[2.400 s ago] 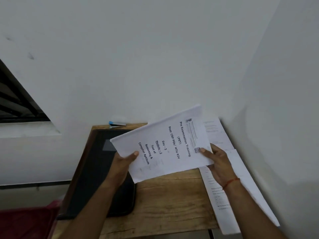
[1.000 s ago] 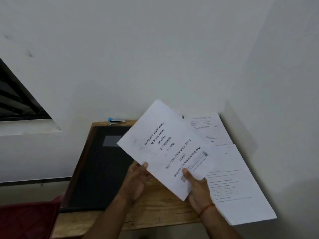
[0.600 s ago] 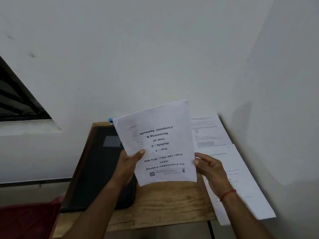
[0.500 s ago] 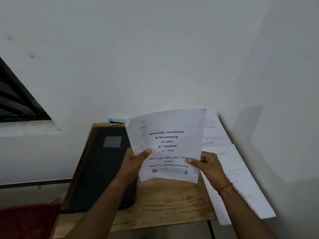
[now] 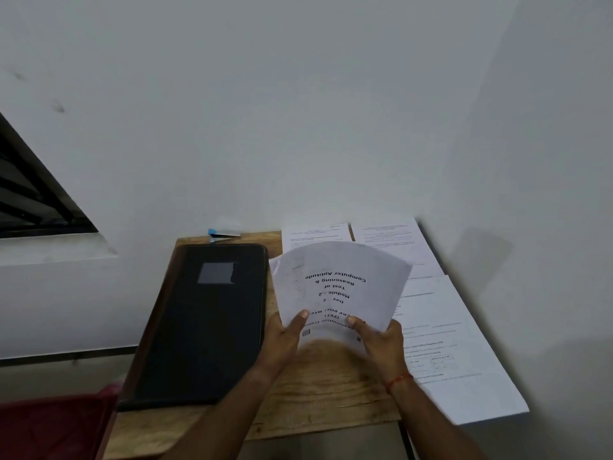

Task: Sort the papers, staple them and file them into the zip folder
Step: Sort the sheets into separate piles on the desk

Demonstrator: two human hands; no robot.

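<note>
Both hands, left hand [image 5: 285, 336] and right hand [image 5: 381, 340], pinch the bowed paper sheaf [image 5: 338, 283] by its near edge above the bench [image 5: 325, 386]; risk: sheets fan or slip, misaligning before stapling, zip folder [image 5: 205, 323] lying closed alongside.

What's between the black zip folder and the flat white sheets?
Head view: a printed paper bundle held in left hand and right hand, over wooden tabletop.

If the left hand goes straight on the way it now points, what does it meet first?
The left hand grips the paper bundle; beyond it, probably the printed sheets at the back of the table, then the wall. Depth is unclear.
</note>
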